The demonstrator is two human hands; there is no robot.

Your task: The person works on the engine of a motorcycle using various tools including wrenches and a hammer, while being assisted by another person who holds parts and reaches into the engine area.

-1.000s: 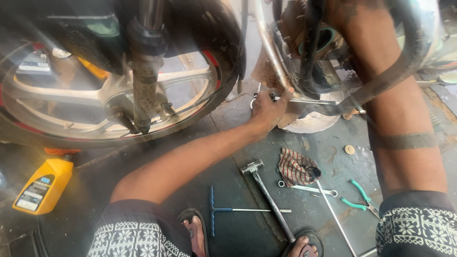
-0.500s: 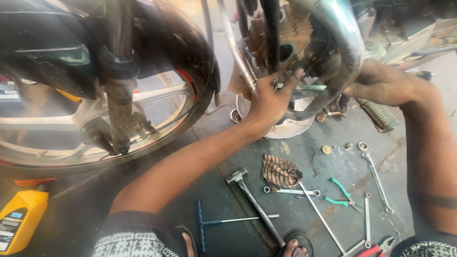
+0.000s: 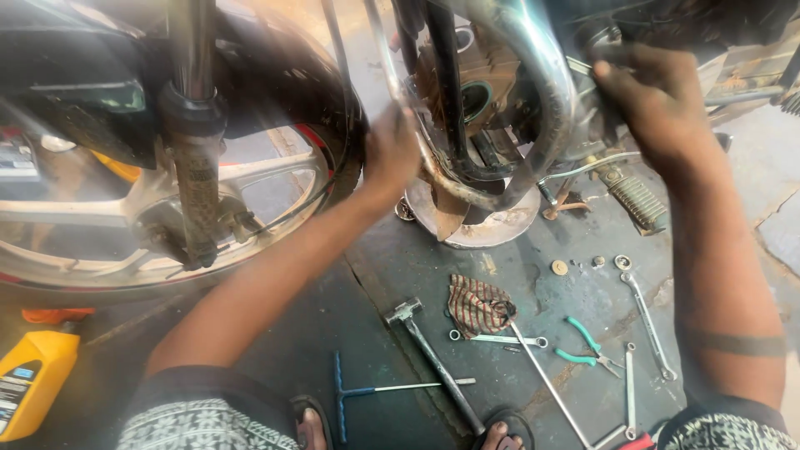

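left hand (image 3: pixel 392 150): at 12 o'clock of the frame, grip wrapped around the chrome exhaust pipe (image 3: pixel 546 92) low on its front bend, fingers hidden behind the tube.
right hand (image 3: pixel 654 100): at 1–2 o'clock, grip closed over the upper run of the same pipe near the engine (image 3: pixel 467 92); fingers curled, blurred, cannot tell if anything else is in it.
pipe: curves down from the engine block, between both hands, above a round metal pan (image 3: pixel 487 225) on the floor.
front wheel (image 3: pixel 167 208): at 9–10 o'clock, alloy spokes, fork leg (image 3: pixel 196 167) upright in front of it.
oil bottle (image 3: pixel 33 379): yellow, at 8 o'clock, well apart from both hands.
floor tools, 5–6 o'clock: hammer (image 3: pixel 433 358) lying diagonal; blue-handled T-wrench (image 3: pixel 375 390) just left of it; striped rag (image 3: pixel 479 304) touching a ring spanner (image 3: pixel 500 339).
pliers (image 3: pixel 587 346): green grips, at 5 o'clock, right of the rag.
long spanner (image 3: pixel 646 312): at 4 o'clock, near a few loose washers (image 3: pixel 559 267).
footpeg (image 3: pixel 633 196): ribbed, at 3 o'clock, below the right hand.
sandals (image 3: pixel 312 425): toes visible at 6 o'clock, hammer handle end just beside the right one.
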